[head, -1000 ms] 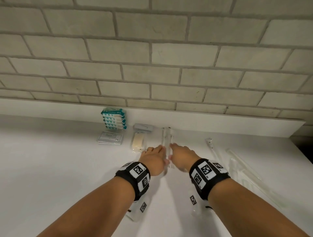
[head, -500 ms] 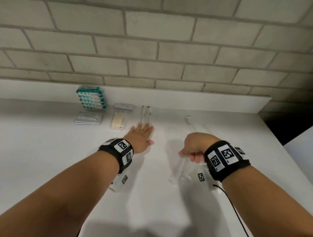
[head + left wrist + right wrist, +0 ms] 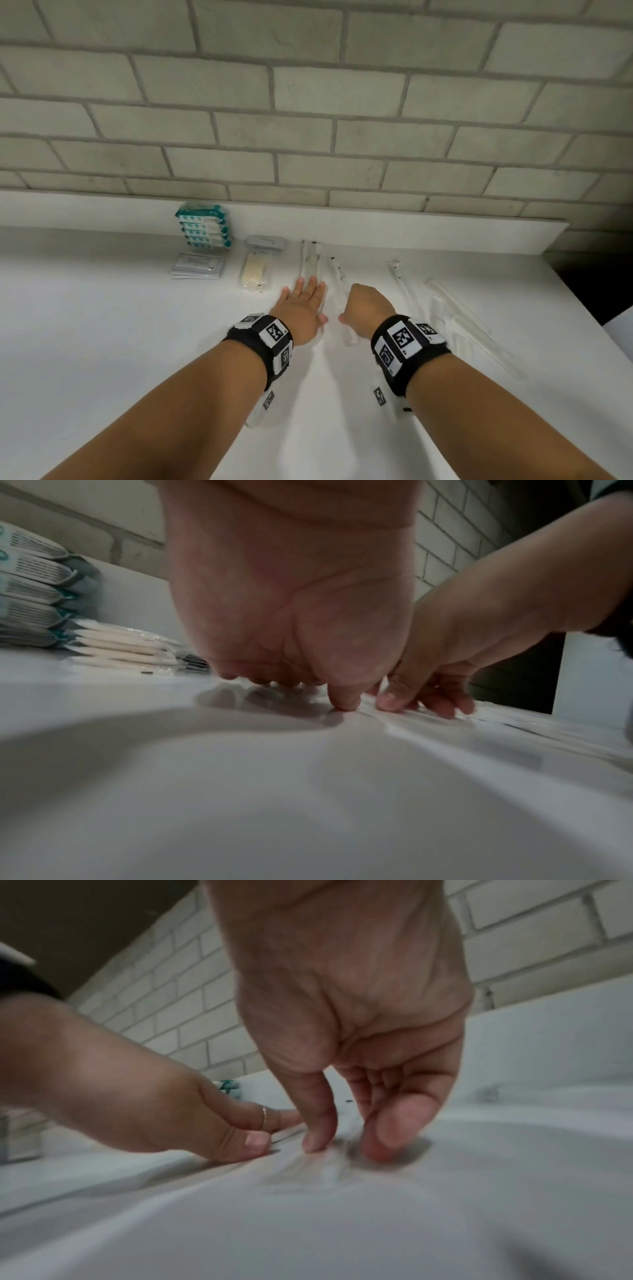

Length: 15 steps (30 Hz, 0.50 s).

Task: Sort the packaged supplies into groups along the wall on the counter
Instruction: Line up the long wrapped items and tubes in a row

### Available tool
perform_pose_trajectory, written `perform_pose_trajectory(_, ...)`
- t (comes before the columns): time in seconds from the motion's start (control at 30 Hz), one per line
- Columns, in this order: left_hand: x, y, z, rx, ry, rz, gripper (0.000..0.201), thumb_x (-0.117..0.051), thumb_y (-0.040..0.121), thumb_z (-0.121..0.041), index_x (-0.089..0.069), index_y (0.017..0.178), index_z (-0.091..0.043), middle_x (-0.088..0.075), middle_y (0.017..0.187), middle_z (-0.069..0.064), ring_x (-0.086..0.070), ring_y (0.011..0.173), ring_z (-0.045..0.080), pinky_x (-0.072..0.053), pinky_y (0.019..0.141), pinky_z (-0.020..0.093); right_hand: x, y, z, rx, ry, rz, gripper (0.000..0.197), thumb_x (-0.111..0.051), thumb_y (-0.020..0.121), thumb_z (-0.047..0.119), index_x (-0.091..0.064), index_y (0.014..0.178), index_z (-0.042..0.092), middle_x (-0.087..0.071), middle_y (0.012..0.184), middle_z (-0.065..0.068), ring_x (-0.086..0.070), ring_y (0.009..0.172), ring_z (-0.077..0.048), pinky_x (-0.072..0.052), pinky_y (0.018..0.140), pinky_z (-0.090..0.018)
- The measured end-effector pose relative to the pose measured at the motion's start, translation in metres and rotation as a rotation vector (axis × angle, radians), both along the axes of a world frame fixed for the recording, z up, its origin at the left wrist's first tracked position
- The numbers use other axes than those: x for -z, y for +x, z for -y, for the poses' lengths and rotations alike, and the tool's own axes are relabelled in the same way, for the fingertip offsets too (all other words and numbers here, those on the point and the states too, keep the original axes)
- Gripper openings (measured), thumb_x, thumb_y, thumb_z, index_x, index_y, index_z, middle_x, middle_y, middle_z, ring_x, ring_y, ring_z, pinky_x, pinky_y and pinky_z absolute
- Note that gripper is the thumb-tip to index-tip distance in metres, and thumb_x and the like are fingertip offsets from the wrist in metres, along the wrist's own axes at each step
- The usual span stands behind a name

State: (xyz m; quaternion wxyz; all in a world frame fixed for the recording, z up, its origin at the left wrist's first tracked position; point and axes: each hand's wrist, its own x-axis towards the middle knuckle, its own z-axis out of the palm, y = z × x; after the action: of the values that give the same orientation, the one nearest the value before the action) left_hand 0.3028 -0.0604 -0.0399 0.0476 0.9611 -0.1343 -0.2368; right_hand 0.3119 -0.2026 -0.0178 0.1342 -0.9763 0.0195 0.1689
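Head view, counter (image 3: 102, 342): white, runs to a brick wall (image 3: 308, 120) at 12 o'clock.
Left hand (image 3: 303, 310): flat, fingers straight and together, pressing clear long packets (image 3: 310, 260) that point to 12 o'clock.
Right hand (image 3: 366, 310): fingers curled, pinching 1 clear long packet (image 3: 337, 274) just beside the left one's pile.
Teal packs (image 3: 203, 224): stacked at 10 o'clock against the wall.
Loose clear packets (image 3: 455, 308): at 3 o'clock, apart from the rest.
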Motion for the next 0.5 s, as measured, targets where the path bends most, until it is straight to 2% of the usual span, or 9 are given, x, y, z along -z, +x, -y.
perform_pose_trajectory(0.1,0.001,-0.001,0.000,0.009,-0.002,-0.001,0.066,-0.025,0.104,-0.034,0.017,0.152,-0.016,0.023,0.159,0.006,0.019,0.147,0.028,0.005,0.120,0.046,-0.003,0.010,-0.002,0.031,0.172,0.093,0.042,-0.056,0.090,0.011,-0.047,0.131,0.010,-0.061,0.120,-0.012,-0.061,0.106,-0.028,-0.050,0.081,-0.032)
perform_pose_trajectory(0.13,0.001,-0.001,0.000,0.009,-0.010,-0.003,0.066,-0.025,0.104,-0.033,0.017,0.152,-0.016,0.024,0.158,0.006,0.020,0.146,0.028,0.005,0.120,0.046,-0.003,0.012,-0.004,0.004,0.177,0.110,0.044,-0.054,0.090,0.010,-0.047,0.133,0.011,-0.059,0.122,-0.012,-0.060,0.108,-0.029,-0.051,0.084,-0.032)
perform_pose_trajectory(0.23,0.001,-0.001,0.002,-0.010,-0.047,-0.021,0.070,-0.030,0.101,-0.030,0.018,0.151,-0.014,0.025,0.158,0.007,0.022,0.146,0.029,0.006,0.120,0.046,-0.001,0.011,-0.011,-0.135,-0.013,0.076,0.039,-0.049,0.089,0.014,-0.055,0.127,0.012,-0.054,0.126,-0.011,-0.053,0.114,-0.030,-0.047,0.092,-0.037)
perform_pose_trajectory(0.33,0.000,-0.001,0.004,-0.060,-0.113,-0.049,0.089,-0.045,0.089,-0.029,0.018,0.151,-0.016,0.026,0.158,0.004,0.024,0.145,0.026,0.007,0.120,0.045,-0.001,0.008,-0.018,-0.248,-0.153,0.022,0.046,-0.042,0.092,0.015,-0.049,0.137,0.016,-0.044,0.142,-0.006,-0.039,0.127,-0.031,-0.036,0.104,-0.041)
perform_pose_trajectory(0.43,0.000,-0.002,0.006,-0.060,-0.139,-0.036,0.095,-0.049,0.086,-0.032,0.018,0.151,-0.018,0.027,0.157,0.004,0.026,0.144,0.026,0.009,0.120,0.045,-0.001,0.012,-0.012,-0.259,-0.112,0.015,0.052,-0.041,0.093,0.015,-0.039,0.145,0.020,-0.028,0.155,-0.003,-0.031,0.135,-0.032,-0.030,0.109,-0.044)
perform_pose_trajectory(0.5,0.001,-0.004,0.005,-0.017,-0.141,-0.008,0.090,-0.045,0.090,-0.033,0.019,0.151,-0.020,0.029,0.157,0.004,0.026,0.144,0.026,0.010,0.119,0.045,-0.002,0.016,0.002,-0.183,-0.054,0.082,0.052,-0.043,0.092,0.015,-0.040,0.143,0.019,-0.035,0.149,-0.009,-0.037,0.131,-0.033,-0.034,0.106,-0.043)
